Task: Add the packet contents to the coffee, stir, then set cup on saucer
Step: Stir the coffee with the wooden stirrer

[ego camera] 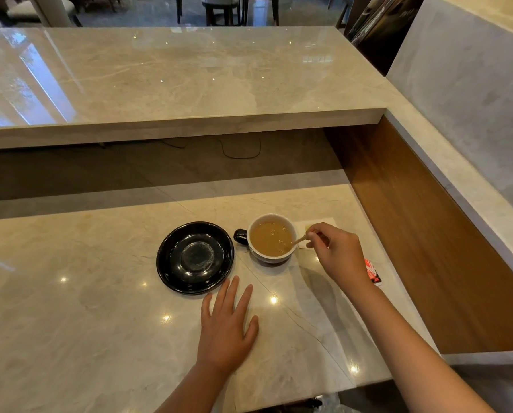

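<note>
A cup, white inside and dark outside with its handle to the left, stands on the marble counter and holds light brown coffee. My right hand pinches a thin wooden stirrer whose tip dips into the coffee at the cup's right edge. The black saucer lies bare just left of the cup, apart from it. My left hand rests flat on the counter in front of the saucer, fingers spread, holding nothing. A red and white packet lies behind my right wrist, partly hidden.
A white napkin lies under my right hand beside the cup. A raised marble ledge runs across the back, a wooden side panel closes the right. The counter's front edge is near my forearms.
</note>
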A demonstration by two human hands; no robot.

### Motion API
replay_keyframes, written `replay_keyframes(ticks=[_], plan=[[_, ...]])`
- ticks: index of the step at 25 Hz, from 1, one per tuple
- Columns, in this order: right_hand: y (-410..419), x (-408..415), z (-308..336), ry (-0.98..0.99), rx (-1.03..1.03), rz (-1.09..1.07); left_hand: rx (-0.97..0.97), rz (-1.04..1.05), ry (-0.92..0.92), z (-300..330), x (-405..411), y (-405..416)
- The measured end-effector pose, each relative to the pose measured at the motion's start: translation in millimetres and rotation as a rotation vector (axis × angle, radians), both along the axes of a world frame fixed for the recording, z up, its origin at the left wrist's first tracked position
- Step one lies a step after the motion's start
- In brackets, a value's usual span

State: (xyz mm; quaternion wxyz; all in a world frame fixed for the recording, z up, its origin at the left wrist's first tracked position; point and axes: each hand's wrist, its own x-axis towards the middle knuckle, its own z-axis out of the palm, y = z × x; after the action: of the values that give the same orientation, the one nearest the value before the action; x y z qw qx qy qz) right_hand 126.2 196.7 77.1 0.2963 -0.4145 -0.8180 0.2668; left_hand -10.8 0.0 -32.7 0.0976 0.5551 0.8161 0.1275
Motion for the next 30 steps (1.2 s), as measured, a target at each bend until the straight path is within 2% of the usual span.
replay_keyframes(ticks=[5,8,11,16,21,24,28,30], plan=[[-10,-11,-10,0.27,-0.355,-0.093,0.017,0.001,0.006,1,0,1],[-17,-24,-18,0.389,-0.392,-0.173,0.021,0.006,0.006,-1,0,0],[-17,-31,-20,0.348,-0.243,-0.192,0.023,0.008,0.004,-1,1,0],[-10,-18,-17,0.127,0.066,-0.089,0.044,0.0,0.001,1,1,0],[-6,-1,-7,-0.046,0.21,0.033,0.044,-0.004,0.001,2,2,1],[-7,3,-5,-0.003,0.079,0.018,0.034,0.002,0.006,1,1,0],[-15,-6,-12,0.232,-0.309,-0.059,0.021,0.005,0.005,1,1,1],[-20,-17,-17,0.321,-0.349,-0.093,0.021,0.004,0.006,0,1,1]])
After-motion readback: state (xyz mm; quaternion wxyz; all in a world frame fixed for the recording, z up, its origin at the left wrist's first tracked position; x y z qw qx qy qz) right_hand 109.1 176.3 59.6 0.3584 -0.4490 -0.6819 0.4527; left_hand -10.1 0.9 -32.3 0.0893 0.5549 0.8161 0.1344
